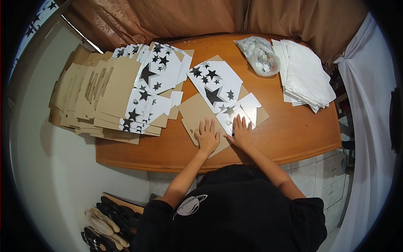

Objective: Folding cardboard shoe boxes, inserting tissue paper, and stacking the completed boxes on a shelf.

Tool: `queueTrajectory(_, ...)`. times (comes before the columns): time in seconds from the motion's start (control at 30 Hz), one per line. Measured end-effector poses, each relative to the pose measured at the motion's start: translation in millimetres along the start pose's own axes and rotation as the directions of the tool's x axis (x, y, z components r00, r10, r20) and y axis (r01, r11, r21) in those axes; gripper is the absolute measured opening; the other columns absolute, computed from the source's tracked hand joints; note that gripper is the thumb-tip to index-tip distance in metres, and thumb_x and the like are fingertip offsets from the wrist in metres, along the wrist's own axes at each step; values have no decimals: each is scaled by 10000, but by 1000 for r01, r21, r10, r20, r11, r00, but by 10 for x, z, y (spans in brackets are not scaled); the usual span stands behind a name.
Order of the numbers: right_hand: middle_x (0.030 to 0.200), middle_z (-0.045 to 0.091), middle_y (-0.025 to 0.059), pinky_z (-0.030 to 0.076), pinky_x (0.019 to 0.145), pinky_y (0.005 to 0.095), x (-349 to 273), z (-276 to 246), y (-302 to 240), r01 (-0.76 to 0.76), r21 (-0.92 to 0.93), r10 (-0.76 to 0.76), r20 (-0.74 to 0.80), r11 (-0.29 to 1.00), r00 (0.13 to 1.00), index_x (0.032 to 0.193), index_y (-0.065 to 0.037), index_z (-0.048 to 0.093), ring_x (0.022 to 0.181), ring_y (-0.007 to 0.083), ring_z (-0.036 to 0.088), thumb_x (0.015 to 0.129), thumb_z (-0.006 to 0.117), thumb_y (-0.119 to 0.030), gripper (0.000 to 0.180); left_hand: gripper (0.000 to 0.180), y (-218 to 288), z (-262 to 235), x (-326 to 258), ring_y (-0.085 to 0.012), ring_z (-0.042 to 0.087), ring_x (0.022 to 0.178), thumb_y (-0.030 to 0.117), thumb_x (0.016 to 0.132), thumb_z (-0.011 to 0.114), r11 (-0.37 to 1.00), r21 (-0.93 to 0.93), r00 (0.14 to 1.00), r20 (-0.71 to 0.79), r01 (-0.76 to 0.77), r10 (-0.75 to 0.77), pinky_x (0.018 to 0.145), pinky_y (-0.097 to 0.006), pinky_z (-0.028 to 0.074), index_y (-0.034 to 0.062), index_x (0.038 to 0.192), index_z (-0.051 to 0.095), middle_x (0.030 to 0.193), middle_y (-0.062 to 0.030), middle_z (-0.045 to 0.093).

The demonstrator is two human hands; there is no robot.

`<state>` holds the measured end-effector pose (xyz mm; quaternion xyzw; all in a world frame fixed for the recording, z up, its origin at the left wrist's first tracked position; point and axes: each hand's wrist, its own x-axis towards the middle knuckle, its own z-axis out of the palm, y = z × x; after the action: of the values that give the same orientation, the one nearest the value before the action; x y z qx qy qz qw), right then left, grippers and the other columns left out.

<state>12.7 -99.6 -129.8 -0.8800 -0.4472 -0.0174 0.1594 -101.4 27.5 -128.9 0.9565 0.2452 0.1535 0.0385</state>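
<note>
A flat cardboard sheet [195, 107] lies on the table in front of me, its lower corner toward my body. White panels with black stars [226, 82] cover its upper part, and a smaller glossy white panel [247, 105] sits at its right side. My left hand [207, 137] rests palm down on the bare brown cardboard, fingers spread. On the glossy panel's lower edge lies my right hand [241, 133], also flat with fingers apart. Neither hand grips anything. Part of the sheet is hidden under my hands.
Stacked brown cardboard pieces [86, 90], several with star-printed white faces [145, 96], fill the left of the wooden table [289, 136]. A clear plastic bag [260, 56] and a pile of white sheets [306, 71] lie at the far right. Shoes [109, 222] are on the floor at lower left.
</note>
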Motion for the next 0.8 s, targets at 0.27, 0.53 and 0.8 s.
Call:
queueTrajectory(0.27, 1349, 299, 288, 316, 783, 732, 2, 125, 156, 152, -266, -182, -92, 952, 979, 1361, -95, 303, 1121, 609, 322, 790, 560, -318, 665, 586, 397, 147, -81, -345, 303, 1220, 404, 838, 472, 995, 39, 992, -90, 95, -91, 883, -523, 245, 99, 1331, 385, 1364, -156, 351)
queueTrajectory(0.53, 1453, 74, 225, 150, 800, 801, 27, -171, -30, 56, 8, -56, 71, 998, 996, 1405, -168, 209, 1249, 576, 131, 836, 481, -126, 632, 553, 445, 117, 2, -283, 294, 1251, 364, 870, 425, 971, -25, 972, -7, 236, -237, 909, -580, 209, 134, 1364, 332, 1429, -106, 264)
queueTrajectory(0.8, 1432, -47, 286, 153, 1003, 612, -152, -305, 275, 359, 492, -104, -472, 793, 875, 1422, -237, 138, 1297, 530, 4, 645, 587, 46, 941, 618, 236, 168, 224, -302, 186, 1324, 369, 891, 386, 912, -56, 914, 40, 406, -404, 961, -590, 153, 32, 1385, 228, 1472, -118, 155)
